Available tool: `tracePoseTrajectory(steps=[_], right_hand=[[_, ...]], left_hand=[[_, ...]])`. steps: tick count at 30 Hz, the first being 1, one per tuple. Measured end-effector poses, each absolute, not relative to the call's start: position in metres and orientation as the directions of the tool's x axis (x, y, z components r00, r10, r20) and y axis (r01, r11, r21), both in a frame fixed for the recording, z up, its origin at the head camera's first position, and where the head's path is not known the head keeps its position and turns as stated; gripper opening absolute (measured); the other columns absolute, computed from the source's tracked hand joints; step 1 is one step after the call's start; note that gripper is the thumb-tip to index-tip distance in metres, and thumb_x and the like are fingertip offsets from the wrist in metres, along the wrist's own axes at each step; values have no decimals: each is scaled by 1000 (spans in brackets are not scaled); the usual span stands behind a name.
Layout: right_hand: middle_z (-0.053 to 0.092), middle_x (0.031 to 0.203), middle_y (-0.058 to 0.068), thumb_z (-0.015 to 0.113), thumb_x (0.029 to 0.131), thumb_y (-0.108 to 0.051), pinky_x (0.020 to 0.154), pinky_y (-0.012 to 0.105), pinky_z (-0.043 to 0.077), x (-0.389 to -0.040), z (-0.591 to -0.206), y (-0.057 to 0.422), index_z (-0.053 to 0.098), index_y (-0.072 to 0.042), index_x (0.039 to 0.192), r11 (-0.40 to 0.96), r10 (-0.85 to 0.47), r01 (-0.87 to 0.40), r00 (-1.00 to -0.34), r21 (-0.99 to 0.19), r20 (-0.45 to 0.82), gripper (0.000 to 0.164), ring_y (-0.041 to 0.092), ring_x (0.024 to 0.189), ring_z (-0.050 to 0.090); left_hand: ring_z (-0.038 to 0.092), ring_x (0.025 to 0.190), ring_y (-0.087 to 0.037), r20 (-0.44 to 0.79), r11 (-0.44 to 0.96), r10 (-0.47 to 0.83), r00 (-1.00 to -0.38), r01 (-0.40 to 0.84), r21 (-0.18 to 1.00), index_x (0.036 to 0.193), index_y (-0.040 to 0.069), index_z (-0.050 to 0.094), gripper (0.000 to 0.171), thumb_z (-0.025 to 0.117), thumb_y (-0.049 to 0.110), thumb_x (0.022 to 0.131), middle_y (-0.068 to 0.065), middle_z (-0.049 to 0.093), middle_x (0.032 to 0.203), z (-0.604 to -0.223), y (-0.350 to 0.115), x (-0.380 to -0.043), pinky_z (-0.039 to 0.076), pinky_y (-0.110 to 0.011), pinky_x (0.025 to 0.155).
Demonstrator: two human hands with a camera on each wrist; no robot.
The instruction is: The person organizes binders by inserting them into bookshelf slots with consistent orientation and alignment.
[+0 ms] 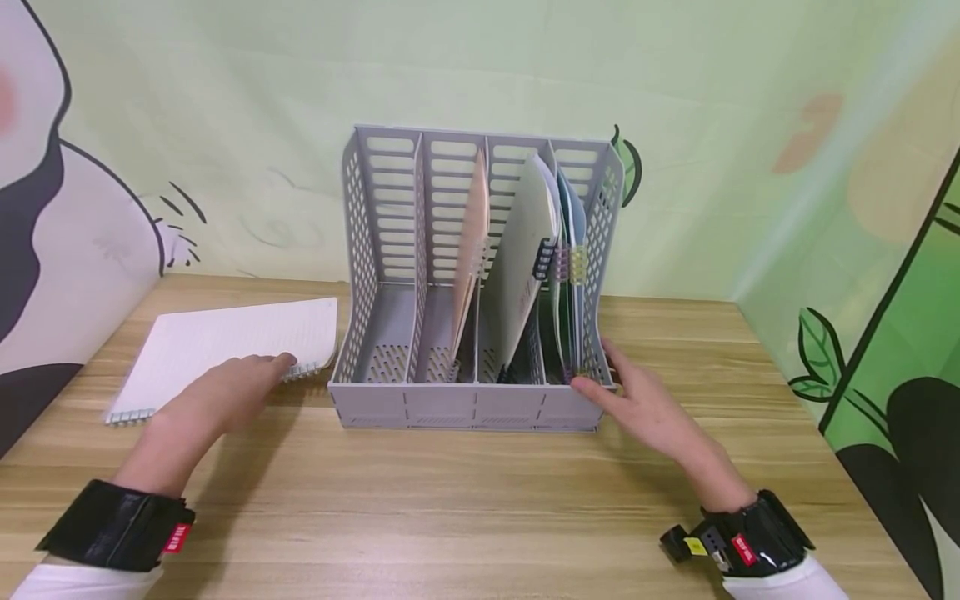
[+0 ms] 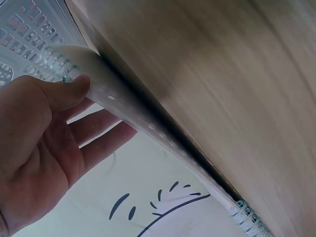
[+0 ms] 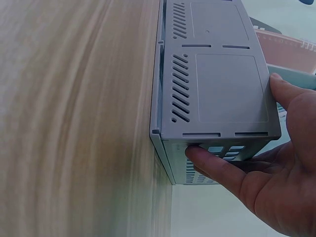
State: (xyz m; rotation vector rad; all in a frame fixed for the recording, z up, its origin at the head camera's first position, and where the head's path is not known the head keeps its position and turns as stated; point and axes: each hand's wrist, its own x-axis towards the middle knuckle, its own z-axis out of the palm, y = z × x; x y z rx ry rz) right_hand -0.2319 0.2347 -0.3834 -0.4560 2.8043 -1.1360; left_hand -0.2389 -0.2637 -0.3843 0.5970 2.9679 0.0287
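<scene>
A white lined spiral notebook (image 1: 240,333) lies on the left of the table, its light coil binding along the near edge. My left hand (image 1: 225,392) pinches that near edge by the coils, thumb on the underside and fingers over the page; in the left wrist view the notebook (image 2: 143,123) has a dark gap between its edge and the table. A grey file organizer (image 1: 472,407) with slotted compartments stands in the middle. My right hand (image 1: 645,404) grips its front right corner, thumb (image 3: 284,89) on the front rim and fingers against the perforated side.
Spiral notebooks stand in the organizer: a pink one (image 1: 471,242), a pale one with black coils (image 1: 525,233), and blue-green ones (image 1: 573,217) in the right compartment. The leftmost compartment (image 1: 390,321) shows its bare floor. A patterned curtain (image 1: 480,67) hangs behind the wooden table (image 1: 450,508).
</scene>
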Motion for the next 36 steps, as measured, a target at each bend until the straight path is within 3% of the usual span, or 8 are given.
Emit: tracePoseTrajectory(steps=[7, 15, 24, 31, 36], right_hand=[[46, 140, 22, 56, 99, -45, 101, 45, 39, -232, -384, 235, 14, -4, 157, 676, -305, -246, -952, -695, 41, 83, 38, 124, 51], [45, 141, 22, 56, 99, -48, 102, 45, 39, -232, -385, 236, 14, -5, 157, 678, -302, -243, -953, -694, 38, 84, 39, 124, 50], [45, 140, 22, 56, 99, -46, 102, 46, 38, -232, -384, 236, 13, -5, 157, 691, -296, -243, -954, -680, 40, 82, 39, 124, 50], [47, 139, 22, 56, 99, -47, 101, 45, 40, -232, -384, 236, 14, -5, 157, 677, -307, -253, -950, -691, 47, 83, 38, 123, 52], [47, 139, 22, 56, 99, -47, 100, 44, 41, -231, -384, 236, 14, -5, 157, 674, -315, -263, -948, -691, 54, 84, 38, 123, 52]], left_hand=[[63, 94, -44, -80, 913, 406, -910, 408, -6, 119, -5, 56, 29, 55, -10, 90, -25, 62, 107, -384, -259, -241, 48, -54, 81], [64, 80, -44, -28, 907, 417, -909, 418, -48, 120, -9, 49, 35, 58, -12, 86, -25, 62, 90, -380, -256, -242, 51, -53, 70], [63, 66, -38, 64, 890, 454, -889, 450, -66, 98, -3, 47, 11, 50, -11, 91, -17, 59, 76, -381, -255, -243, 51, -49, 56], [58, 57, -30, 101, 916, 399, -911, 400, -6, 91, 0, 49, 23, 71, 0, 83, -8, 52, 66, -381, -255, -246, 45, -43, 47], [55, 55, -29, 122, 929, 362, -924, 368, 30, 92, -1, 48, 26, 72, 1, 81, -7, 50, 65, -379, -257, -247, 45, -42, 46]])
